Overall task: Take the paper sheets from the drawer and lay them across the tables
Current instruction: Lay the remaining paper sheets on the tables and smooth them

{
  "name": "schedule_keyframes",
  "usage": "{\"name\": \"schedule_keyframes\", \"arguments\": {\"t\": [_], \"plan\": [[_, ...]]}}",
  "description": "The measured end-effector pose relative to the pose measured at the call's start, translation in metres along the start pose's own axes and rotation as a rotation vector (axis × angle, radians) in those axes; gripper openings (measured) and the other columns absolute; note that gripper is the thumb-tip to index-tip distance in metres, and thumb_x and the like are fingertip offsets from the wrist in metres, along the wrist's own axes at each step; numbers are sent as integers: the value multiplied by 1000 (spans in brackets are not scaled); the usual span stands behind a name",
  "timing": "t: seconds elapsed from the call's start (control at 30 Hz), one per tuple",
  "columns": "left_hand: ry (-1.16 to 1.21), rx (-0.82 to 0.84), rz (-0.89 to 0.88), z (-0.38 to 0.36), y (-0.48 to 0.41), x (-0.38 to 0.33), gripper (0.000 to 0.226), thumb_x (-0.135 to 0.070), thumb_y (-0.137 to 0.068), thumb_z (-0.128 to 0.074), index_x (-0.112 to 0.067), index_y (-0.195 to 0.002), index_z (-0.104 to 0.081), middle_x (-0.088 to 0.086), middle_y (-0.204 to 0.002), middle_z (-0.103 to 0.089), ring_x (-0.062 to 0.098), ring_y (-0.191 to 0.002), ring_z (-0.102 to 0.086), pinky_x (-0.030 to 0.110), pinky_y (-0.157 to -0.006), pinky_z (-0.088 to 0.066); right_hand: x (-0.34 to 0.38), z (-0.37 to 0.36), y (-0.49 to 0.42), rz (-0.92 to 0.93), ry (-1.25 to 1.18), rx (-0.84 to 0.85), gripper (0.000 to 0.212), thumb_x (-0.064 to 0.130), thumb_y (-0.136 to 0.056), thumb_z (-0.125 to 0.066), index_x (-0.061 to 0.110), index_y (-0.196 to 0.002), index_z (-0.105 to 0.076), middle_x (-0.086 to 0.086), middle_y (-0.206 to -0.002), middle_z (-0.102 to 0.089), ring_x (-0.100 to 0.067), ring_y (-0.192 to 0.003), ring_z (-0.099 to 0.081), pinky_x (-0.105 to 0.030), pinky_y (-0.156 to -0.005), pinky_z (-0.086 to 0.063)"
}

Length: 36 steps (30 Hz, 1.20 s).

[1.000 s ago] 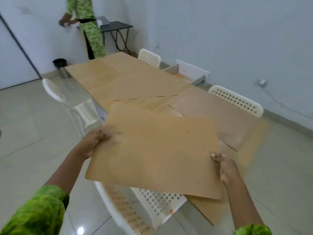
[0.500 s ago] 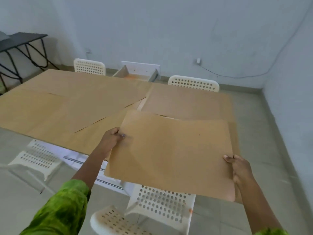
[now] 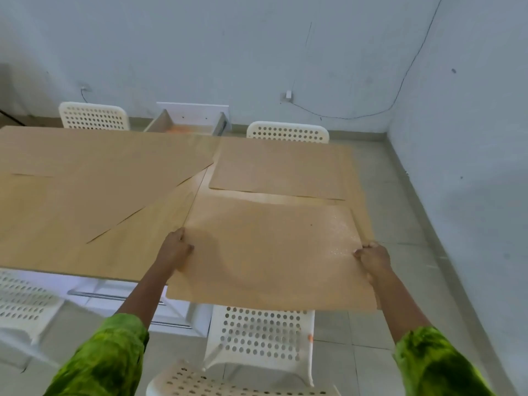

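A brown paper sheet [image 3: 271, 252] is held flat over the near right corner of the wooden tables [image 3: 134, 247], its near edge hanging past the table edge. My left hand [image 3: 175, 248] grips the sheet's left edge. My right hand [image 3: 373, 257] grips its right edge. Another brown sheet [image 3: 280, 167] lies on the far right part of the table. Large brown sheets [image 3: 85, 178] cover the left part. An open white drawer [image 3: 188, 121] sticks out at the table's far side, with something orange inside.
White perforated chairs stand at the far side [image 3: 94, 115] [image 3: 288, 132], at the near side under the sheet [image 3: 257, 335], and at the left [image 3: 25, 304]. The wall [image 3: 457, 195] closes in on the right. A cable [image 3: 343, 115] runs along the back wall.
My view swung right, squaring up on the table's right end. The sheet in both hands moved forward and lower over the near right corner. The other person is out of view.
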State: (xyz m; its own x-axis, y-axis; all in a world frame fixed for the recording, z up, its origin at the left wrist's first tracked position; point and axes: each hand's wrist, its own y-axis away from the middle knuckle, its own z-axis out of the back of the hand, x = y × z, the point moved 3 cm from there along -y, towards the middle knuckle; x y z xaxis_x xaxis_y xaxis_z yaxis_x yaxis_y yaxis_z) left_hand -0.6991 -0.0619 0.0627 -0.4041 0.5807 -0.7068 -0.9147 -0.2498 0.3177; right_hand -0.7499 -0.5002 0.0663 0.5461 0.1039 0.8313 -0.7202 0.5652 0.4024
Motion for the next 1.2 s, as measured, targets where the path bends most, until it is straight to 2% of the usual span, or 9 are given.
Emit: {"name": "schedule_keyframes", "arguments": {"t": [0.1,0.23,0.33,0.4,0.5,0.63,0.8,0.9,1.2], "plan": [[-182,20,-20,-3,-10,-2,56,-5,-88,-51,-1,-141,-34,25,-134,-34,39,-118,-44,42,-96,-40,2,-10,-8,24,126,-92,5,-2,-81,-55,3,-79,-54,-18,-86,-57,-25,-70,-48,-30,-57,-34],[-361,73,-24,-8,-28,0,46,-11,-92,-46,2,-135,-37,23,-135,-31,38,-116,-47,40,-94,-40,-1,-20,-17,4,243,-167,16,0,-83,-53,-5,-97,-60,-17,-90,-57,-26,-79,-47,-29,-67,-33],[-436,61,-50,-13,-34,5,42,-16,-92,-44,0,-131,-40,19,-131,-34,37,-111,-48,40,-89,-42,1,-25,-18,2,285,-221,20,0,-83,-50,-6,-99,-60,-23,-99,-62,-31,-84,-52,-29,-70,-34],[-455,37,-71,-16,-36,5,42,-16,-92,-44,-2,-131,-40,18,-130,-35,37,-112,-46,41,-86,-43,-2,-26,-19,-11,293,-248,21,0,-83,-51,-6,-99,-60,-24,-101,-63,-36,-93,-57,-31,-71,-35],[-465,19,-90,-17,-38,4,45,-15,-91,-42,-3,-134,-39,17,-131,-35,36,-116,-42,42,-86,-43,-4,-29,-20,-17,309,-270,23,2,-81,-51,-7,-100,-60,-24,-97,-62,-37,-90,-57,-34,-73,-39],[-472,24,-103,-17,-41,2,47,-16,-92,-42,-4,-137,-36,16,-132,-34,35,-118,-40,40,-85,-43,-3,-30,-21,-27,335,-268,25,2,-80,-53,-6,-103,-59,-26,-106,-62,-39,-99,-58,-33,-73,-36],[-470,22,-114,-15,-42,1,48,-16,-93,-42,-4,-139,-35,16,-133,-34,34,-118,-40,42,-86,-43,-1,-29,-21,1,358,-244,7,3,-80,-52,3,-87,-55,-19,-92,-60,-30,-78,-50,-32,-67,-36],[-464,10,-123,-15,-41,1,46,-17,-93,-43,-3,-136,-38,17,-132,-35,34,-117,-40,43,-85,-43,0,-28,-21,42,380,-225,5,3,-79,-52,4,-83,-55,-14,-84,-57,-31,-78,-52,-30,-64,-35],[-470,3,-128,-13,-41,-2,49,-19,-93,-45,-5,-139,-36,15,-133,-34,32,-119,-38,43,-85,-44,3,-27,-20,44,424,-200,4,6,-83,-53,7,-86,-55,-9,-85,-55,-26,-79,-49,-30,-65,-35]]}}
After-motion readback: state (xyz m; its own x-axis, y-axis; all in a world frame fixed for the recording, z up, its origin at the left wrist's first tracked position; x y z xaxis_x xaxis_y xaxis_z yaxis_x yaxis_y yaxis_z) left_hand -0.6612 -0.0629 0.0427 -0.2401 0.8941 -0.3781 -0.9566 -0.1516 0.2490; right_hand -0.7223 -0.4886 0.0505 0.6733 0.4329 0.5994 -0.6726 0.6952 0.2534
